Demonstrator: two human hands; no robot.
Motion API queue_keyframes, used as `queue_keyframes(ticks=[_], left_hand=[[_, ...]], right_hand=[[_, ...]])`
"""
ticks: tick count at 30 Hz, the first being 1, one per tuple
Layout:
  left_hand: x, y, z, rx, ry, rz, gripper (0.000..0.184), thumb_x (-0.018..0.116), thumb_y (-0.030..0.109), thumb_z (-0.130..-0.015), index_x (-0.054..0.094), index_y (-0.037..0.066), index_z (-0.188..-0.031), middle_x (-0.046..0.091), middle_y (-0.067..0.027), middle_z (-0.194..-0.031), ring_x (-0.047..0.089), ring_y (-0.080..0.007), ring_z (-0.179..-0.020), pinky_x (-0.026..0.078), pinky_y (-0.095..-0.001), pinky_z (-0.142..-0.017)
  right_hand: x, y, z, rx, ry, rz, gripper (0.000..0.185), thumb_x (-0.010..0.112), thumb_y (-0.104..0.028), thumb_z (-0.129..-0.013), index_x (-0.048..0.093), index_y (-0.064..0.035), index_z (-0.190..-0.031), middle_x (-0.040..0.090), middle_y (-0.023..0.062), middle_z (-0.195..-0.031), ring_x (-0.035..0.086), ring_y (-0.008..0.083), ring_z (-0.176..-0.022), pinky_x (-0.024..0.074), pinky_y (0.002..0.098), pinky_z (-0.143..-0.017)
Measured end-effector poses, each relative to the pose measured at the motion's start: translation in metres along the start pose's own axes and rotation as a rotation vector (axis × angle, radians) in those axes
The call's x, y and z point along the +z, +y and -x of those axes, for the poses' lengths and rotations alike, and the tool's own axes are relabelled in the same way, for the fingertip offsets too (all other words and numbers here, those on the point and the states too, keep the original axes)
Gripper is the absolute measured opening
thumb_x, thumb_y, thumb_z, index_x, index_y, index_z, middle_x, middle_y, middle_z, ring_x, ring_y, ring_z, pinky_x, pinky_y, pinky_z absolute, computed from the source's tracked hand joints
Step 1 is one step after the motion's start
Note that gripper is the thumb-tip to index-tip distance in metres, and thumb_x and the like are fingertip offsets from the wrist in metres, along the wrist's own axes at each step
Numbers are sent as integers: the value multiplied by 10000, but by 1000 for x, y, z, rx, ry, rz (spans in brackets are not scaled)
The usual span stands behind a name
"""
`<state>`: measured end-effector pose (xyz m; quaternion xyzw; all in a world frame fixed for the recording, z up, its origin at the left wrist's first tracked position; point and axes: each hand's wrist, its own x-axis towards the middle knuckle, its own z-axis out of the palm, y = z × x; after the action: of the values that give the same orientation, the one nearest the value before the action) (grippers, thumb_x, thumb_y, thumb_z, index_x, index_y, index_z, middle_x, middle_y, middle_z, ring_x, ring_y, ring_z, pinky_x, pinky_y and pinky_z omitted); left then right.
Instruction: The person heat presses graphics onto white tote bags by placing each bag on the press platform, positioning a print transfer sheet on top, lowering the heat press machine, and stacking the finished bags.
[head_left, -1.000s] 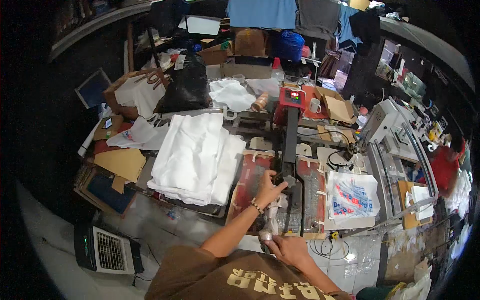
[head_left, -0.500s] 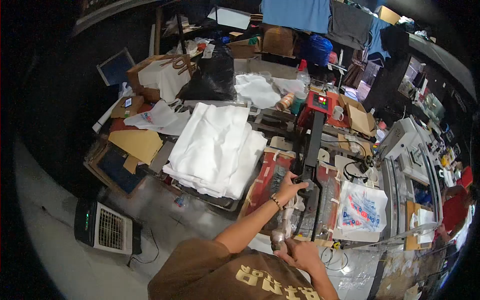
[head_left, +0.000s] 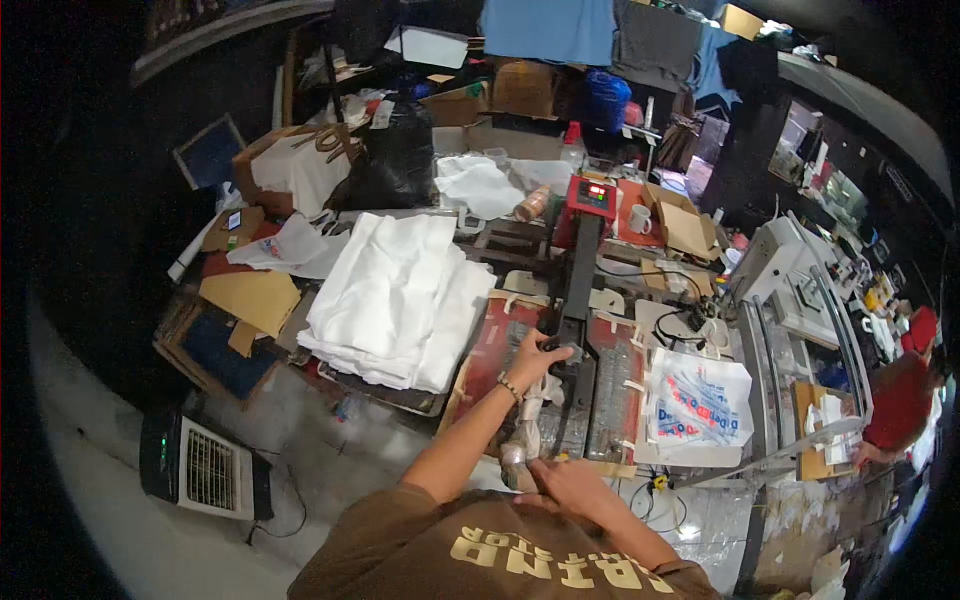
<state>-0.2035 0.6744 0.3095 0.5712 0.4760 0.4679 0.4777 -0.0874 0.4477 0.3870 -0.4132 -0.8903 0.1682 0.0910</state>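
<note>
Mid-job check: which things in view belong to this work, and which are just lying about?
Likely in the job:
press, left hand at it
wrapped handle, right hand at its end
white stack beside the press, probably
printed sheet, probably

Apparently just lying about:
mug
black bag
grilled floor unit

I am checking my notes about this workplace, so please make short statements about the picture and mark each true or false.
1. The white stack lies left of the black press arm. True.
2. The printed sheet lies on the white stack. False: the printed sheet lies right of the press arm.
3. The right grip is at the lower end of the wrapped bar. True.
4. The mug is black. False: the mug is white.
</note>
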Motion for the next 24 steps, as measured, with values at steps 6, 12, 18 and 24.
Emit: queue_keyframes(ticks=[6, 12, 18, 24], left_hand=[[-4, 6, -1, -60, -6, 7, 546, 906, 345, -696, 562, 29, -978, 642, -84, -928, 603, -178, -863, 490, -333, -799], [-7, 18, 1, -112, -60, -35, 515, 886, 281, -734, 551, 10, -1015, 652, -108, -941, 607, -192, -871, 493, -349, -791], [-12, 41, 7, -63, -77, -179, 492, 863, 237, -746, 531, 6, -1027, 642, -100, -964, 595, -201, -896, 480, -344, -814], [-52, 135, 2, -32, -195, -120, 384, 700, 404, -925, 599, 53, -1043, 602, -31, -890, 563, -162, -875, 449, -289, -767]], right_hand=[[-15, -6, -3, 37, -144, 56, 601, 590, -586, -906, 575, -5, -1063, 667, 214, -787, 665, 443, -741, 525, 534, -658], [-8, 1, -5, 14, -146, 82, 663, 556, -652, -896, 567, -21, -1100, 652, 206, -723, 660, 437, -684, 510, 536, -597], [-36, -12, -1, -47, -83, -12, 669, 526, -666, -914, 540, -30, -1123, 619, 193, -643, 635, 436, -612, 485, 518, -530], [-211, -62, -4, -37, -27, 44, 625, 689, -593, -850, 630, -17, -1084, 611, 151, -642, 627, 352, -536, 463, 438, -475]])
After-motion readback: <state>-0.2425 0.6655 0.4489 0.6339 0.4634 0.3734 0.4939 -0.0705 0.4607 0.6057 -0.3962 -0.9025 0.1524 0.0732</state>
